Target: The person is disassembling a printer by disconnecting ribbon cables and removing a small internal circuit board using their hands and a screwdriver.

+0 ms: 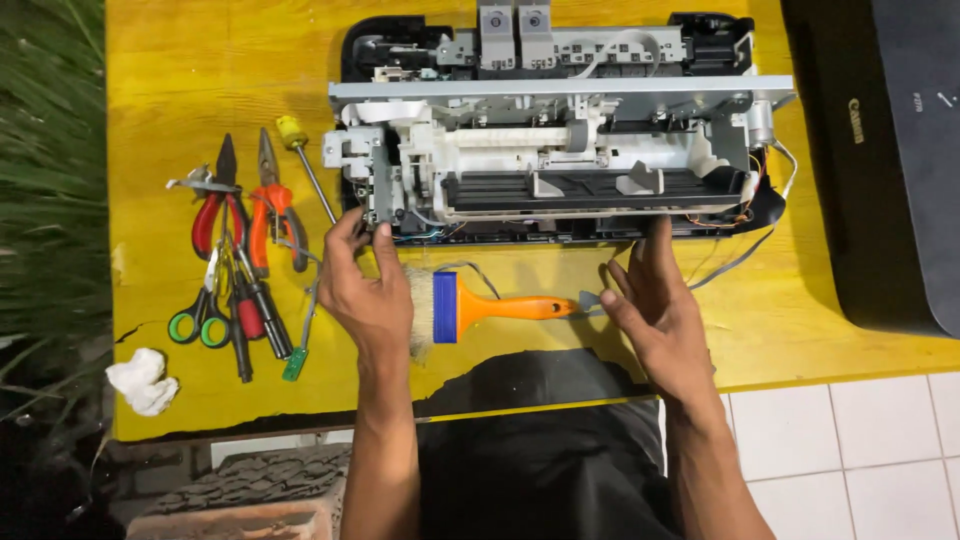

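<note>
Left hand (pixel 367 290) and right hand (pixel 655 300) touch opened printer (pixel 560 140); orange brush (pixel 490 307) lies between.

Lighting: bright, even overhead light.
Glare on the yellow bench (pixel 180 60); soft shadows; left edge dim, slightly blurred.

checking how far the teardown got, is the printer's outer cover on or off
Off. The printer shows its bare metal frame, white plastic parts and loose wires, and a black cover panel lies apart beside it on the yellow table.
</note>
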